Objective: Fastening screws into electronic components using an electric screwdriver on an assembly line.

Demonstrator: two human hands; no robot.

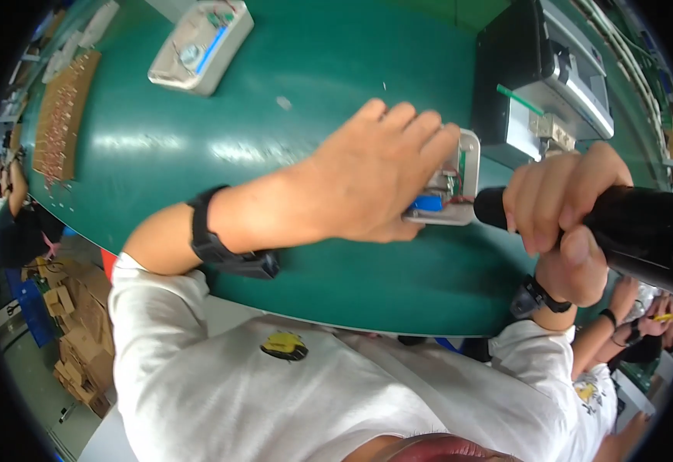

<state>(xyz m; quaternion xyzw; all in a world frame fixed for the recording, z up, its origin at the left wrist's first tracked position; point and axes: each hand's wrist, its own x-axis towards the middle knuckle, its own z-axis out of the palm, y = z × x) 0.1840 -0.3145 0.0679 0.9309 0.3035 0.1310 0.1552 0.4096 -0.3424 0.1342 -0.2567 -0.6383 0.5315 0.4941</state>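
Nearby, left hand (375, 173) flat over grey casing (459, 181), right hand (563, 212) gripping black screwdriver (637, 227).

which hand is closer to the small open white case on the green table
Left. The left hand lies on the white case, pressing it down; the right hand, beside it, grips a black power tool.

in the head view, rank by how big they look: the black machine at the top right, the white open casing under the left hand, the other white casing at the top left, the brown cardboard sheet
1. black machine
2. brown cardboard sheet
3. other white casing
4. white open casing, mostly covered by the left hand, so unsure

The two casings look alike in kind; only the amount visible differs.
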